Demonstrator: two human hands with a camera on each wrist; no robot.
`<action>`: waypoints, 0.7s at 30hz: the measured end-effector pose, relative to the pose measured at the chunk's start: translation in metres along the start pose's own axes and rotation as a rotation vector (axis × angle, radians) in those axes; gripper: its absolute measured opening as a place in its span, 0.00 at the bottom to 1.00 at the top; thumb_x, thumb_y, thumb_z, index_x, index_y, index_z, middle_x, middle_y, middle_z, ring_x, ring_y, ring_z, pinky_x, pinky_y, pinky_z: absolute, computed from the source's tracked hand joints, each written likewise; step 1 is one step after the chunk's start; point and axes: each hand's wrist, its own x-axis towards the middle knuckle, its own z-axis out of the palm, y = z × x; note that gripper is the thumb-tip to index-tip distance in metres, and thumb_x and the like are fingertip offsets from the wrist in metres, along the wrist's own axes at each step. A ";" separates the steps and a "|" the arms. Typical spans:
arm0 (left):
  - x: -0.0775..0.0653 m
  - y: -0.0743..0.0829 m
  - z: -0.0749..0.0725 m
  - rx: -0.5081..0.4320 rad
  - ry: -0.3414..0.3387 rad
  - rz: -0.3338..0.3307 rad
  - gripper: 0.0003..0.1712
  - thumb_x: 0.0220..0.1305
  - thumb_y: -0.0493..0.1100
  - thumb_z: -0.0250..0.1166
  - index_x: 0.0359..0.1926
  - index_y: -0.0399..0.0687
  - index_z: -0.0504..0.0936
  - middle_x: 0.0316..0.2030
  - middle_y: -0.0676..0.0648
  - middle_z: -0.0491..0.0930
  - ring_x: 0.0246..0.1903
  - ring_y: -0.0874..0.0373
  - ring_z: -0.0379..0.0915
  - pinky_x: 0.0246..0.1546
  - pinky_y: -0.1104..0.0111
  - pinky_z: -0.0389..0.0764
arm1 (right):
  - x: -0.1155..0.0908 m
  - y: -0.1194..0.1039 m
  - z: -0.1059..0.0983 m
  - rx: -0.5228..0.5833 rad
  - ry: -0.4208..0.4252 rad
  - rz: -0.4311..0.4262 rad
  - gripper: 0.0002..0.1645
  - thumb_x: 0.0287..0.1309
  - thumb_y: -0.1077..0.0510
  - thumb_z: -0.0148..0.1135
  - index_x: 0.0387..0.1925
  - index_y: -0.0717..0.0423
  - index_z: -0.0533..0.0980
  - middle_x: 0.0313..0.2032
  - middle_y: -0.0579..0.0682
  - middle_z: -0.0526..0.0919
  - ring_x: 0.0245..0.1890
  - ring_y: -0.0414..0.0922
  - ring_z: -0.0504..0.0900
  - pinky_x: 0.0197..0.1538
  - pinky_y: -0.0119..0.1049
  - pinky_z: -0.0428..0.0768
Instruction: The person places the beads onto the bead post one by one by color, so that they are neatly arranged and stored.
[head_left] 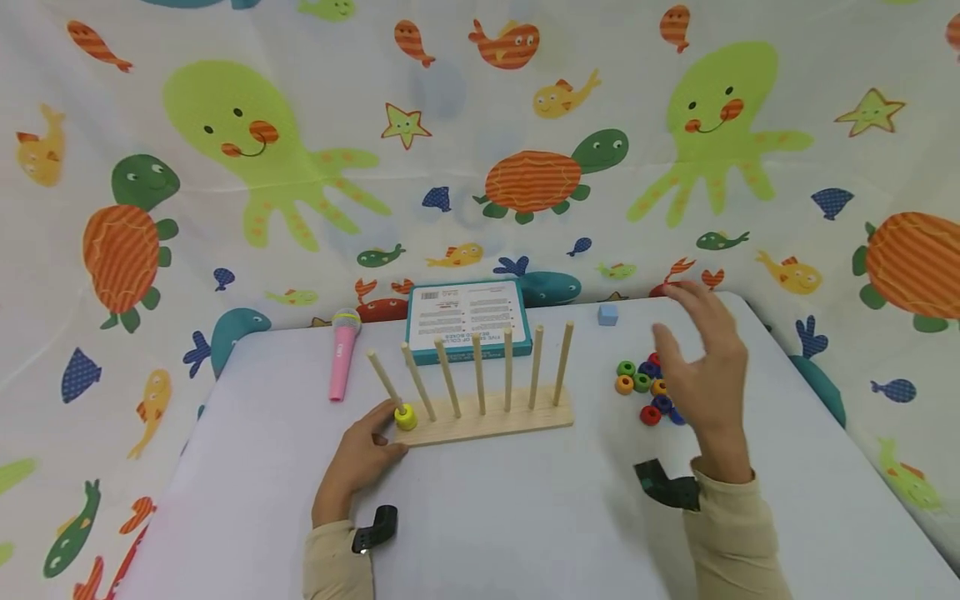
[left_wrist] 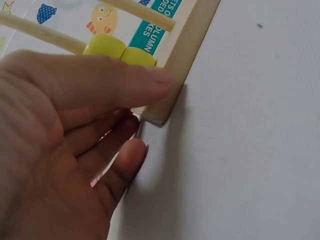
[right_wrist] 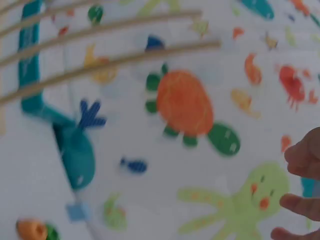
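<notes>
A wooden peg board (head_left: pixel 487 427) with several upright pegs stands on the table. Two yellow beads (left_wrist: pixel 106 46) sit stacked low on its leftmost peg. My left hand (head_left: pixel 363 457) grips the board's left end, with the thumb (left_wrist: pixel 125 86) along the near side and fingers beyond the end. Over the right part of the table, my right hand (head_left: pixel 712 375) is raised with fingers apart, holding nothing. Close to it lies a group of loose beads (head_left: pixel 641 382) in green, orange, red and blue, partly hidden by the hand.
Behind the pegs lies a teal and white box (head_left: pixel 468 312). A pink toy microphone (head_left: pixel 343 358) lies to the left, and a light blue cube (head_left: pixel 607 315) near the back edge. A cloth printed with sea animals (head_left: pixel 450 100) hangs behind the white table (head_left: pixel 525 517).
</notes>
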 end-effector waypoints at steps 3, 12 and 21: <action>0.000 0.000 0.000 -0.004 0.000 0.001 0.40 0.57 0.33 0.72 0.72 0.39 0.71 0.74 0.39 0.64 0.42 0.51 0.73 0.45 0.60 0.75 | -0.017 0.049 -0.019 -0.141 -0.022 0.230 0.26 0.66 0.65 0.61 0.65 0.61 0.76 0.69 0.61 0.72 0.73 0.59 0.64 0.73 0.61 0.56; -0.001 -0.001 -0.001 -0.012 0.000 -0.010 0.40 0.57 0.33 0.72 0.72 0.39 0.71 0.74 0.39 0.64 0.43 0.51 0.73 0.44 0.60 0.75 | -0.064 0.119 -0.030 -0.287 -0.566 0.567 0.28 0.69 0.57 0.59 0.66 0.67 0.70 0.62 0.72 0.73 0.60 0.69 0.72 0.56 0.64 0.75; -0.001 0.002 0.000 -0.022 0.004 -0.009 0.40 0.57 0.33 0.72 0.72 0.41 0.71 0.74 0.40 0.64 0.43 0.52 0.72 0.45 0.62 0.75 | -0.077 0.128 -0.022 -0.339 -0.605 0.566 0.22 0.61 0.62 0.64 0.54 0.71 0.75 0.50 0.71 0.80 0.48 0.65 0.78 0.47 0.58 0.78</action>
